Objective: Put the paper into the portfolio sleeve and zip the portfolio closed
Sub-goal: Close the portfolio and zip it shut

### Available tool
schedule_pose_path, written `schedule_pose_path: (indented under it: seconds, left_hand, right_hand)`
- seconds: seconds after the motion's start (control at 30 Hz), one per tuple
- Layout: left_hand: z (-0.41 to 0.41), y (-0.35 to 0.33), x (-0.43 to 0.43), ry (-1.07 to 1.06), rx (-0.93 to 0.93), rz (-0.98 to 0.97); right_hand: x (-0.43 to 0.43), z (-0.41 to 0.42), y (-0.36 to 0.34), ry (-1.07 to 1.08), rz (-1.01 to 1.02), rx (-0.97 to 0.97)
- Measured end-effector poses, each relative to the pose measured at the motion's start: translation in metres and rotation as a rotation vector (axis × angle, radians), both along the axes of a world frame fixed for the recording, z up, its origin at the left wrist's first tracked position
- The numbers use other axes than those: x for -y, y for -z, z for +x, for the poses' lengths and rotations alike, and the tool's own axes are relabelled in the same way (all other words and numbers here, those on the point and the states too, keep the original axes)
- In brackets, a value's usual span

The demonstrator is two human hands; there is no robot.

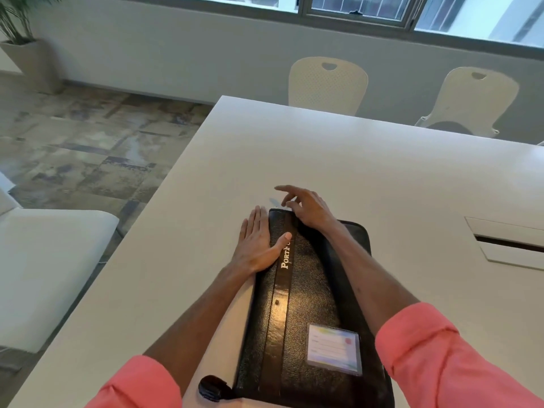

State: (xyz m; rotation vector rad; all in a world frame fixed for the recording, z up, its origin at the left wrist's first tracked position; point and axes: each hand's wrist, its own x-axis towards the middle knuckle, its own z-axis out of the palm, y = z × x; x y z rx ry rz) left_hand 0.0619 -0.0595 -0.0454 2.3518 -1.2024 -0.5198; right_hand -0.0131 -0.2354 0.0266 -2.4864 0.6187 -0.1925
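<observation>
Black zippered portfolio [309, 290] lying shut on the white table [353, 172], no paper in sight, so likely tucked inside already. Left hand [259, 242] flat and open against the portfolio's left edge, thumb on the spine, gripping nothing. Right hand [306, 206] at the portfolio's far corner, fingers loosely spread, holding nothing clearly visible; zipper pull not discernible. To finish well: keep the cover pinned, run the pull fully around the corner, check for gaps.

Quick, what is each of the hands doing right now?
Left hand: open, flat against the portfolio spine edge, holding nothing.
Right hand: open, fingers loosely curled at the far corner, gripping nothing visible.
</observation>
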Motion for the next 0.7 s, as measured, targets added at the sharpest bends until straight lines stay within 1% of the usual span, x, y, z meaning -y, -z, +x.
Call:
schedule_pose_path:
  seconds: [0.03, 0.1, 0.17, 0.23, 0.3, 0.43, 0.57, 0.7]
  left_hand:
    - [-0.002, -0.003, -0.004, 0.01, -0.01, -0.011]
    - [-0.011, -0.007, -0.016, 0.043, 0.046, -0.029]
    - [-0.028, -0.009, -0.031, 0.066, 0.122, -0.069]
    - [-0.049, -0.01, -0.044, 0.072, 0.157, -0.124]
    - [-0.071, -0.009, -0.056, 0.067, 0.186, -0.138]
    - [-0.101, -0.006, -0.075, 0.014, 0.186, -0.071]
    - [-0.116, -0.008, -0.087, -0.001, 0.183, -0.058]
    - [-0.123, -0.013, -0.098, -0.013, 0.19, -0.055]
  right_hand:
    - [-0.003, -0.01, 0.001, 0.045, -0.009, 0.048]
    - [-0.013, -0.037, 0.007, 0.137, -0.069, 0.122]
    - [-0.03, -0.071, 0.017, 0.207, -0.141, 0.149]
    - [-0.051, -0.107, 0.028, 0.264, -0.2, 0.151]
    - [-0.072, -0.14, 0.04, 0.317, -0.244, 0.106]
    - [-0.109, -0.186, 0.059, 0.38, -0.27, -0.05]
    - [-0.134, -0.201, 0.057, 0.401, -0.257, -0.146]
    - [-0.148, -0.206, 0.049, 0.398, -0.229, -0.176]
